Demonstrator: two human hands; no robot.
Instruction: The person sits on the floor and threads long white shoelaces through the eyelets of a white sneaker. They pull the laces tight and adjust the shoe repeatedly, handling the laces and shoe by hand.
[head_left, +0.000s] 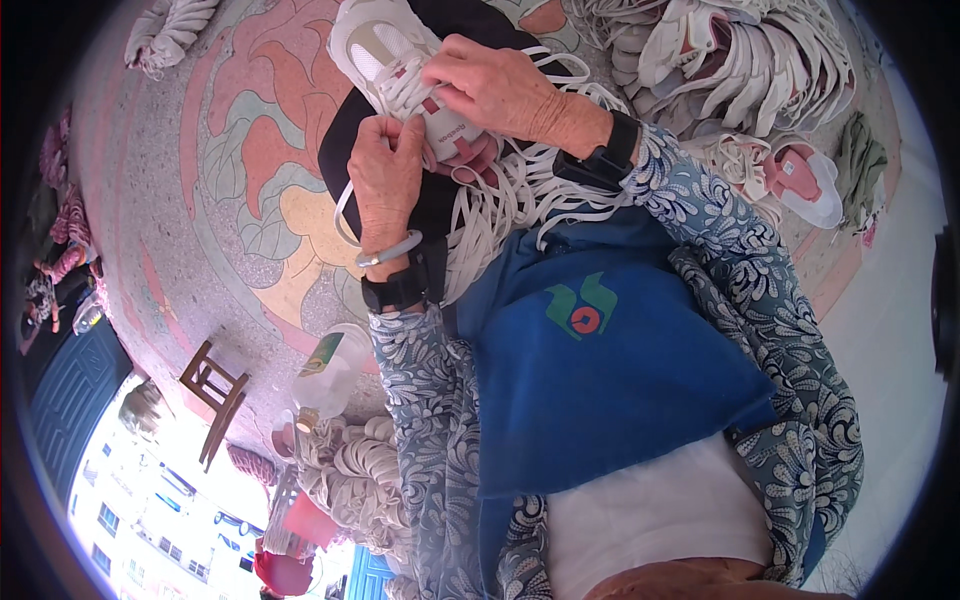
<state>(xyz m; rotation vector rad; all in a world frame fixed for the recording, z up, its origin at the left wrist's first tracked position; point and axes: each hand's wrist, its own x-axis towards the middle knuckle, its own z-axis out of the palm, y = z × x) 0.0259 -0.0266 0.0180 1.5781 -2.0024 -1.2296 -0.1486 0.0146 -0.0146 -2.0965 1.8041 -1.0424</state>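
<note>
While loose white strands spill across their lap, a person in a blue cloth apron [620, 380] and patterned sleeves works the flat white laces [490, 215] of a pale sneaker with grey mesh panels and a pink lining [372, 48]. The shoe lies over the far left edge of a black fabric [335, 150], toe pointing away. The left hand [386, 185] has its grip closed, thumb meeting forefinger, apparently on a lace beside the tongue; the right hand [495, 90] bends its fingers close over the lacing, though what that grip holds cannot be told. Good work here likely means keeping each lace flat and untwisted, drawing both sides evenly, and holding the spare strands clear of the eyelets.

Beneath spreads a speckled stone floor [165, 200] inlaid with orange, yellow and grey-green leaf shapes. Toward its far right corner sit a heaped row of white shoe parts [740, 80] and a crumpled olive cloth [860, 160]. Near its left edge stand a small brown wooden stool [212, 390] and, close by, a clear plastic jug [335, 375]; beyond, a blue panelled door [75, 390] adjoins a glaring opening onto buildings.
</note>
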